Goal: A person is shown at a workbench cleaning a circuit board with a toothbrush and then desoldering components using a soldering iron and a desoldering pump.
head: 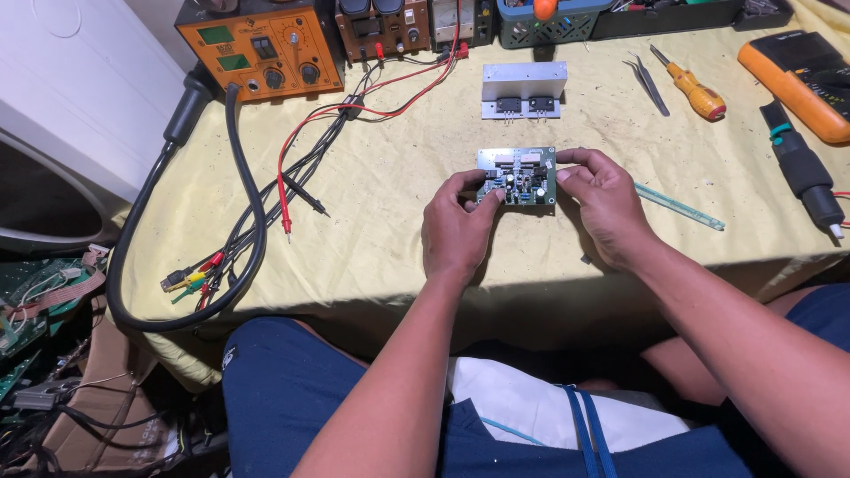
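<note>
Yellow cloth covers the workbench [398,257] in front of you, with an orange bench instrument [258,49] at the back left and a tangle of red and black test leads [292,190] trailing from it. Your left hand [456,232] and right hand [598,199] both pinch the small green circuit board with its metal plate [519,176], fingers closed on its left and right edges, holding it just above the cloth at the middle of the bench. As far as I can judge, you are only handling or inspecting the board: no lead touches it, and the orange-handled screwdriver [692,87], the metal tweezers [651,81] and the orange multimeter [801,78] lie untouched well to your right. A second aluminium heat sink with two black transistors [524,90] sits apart behind the board, not joined to anything.
</note>
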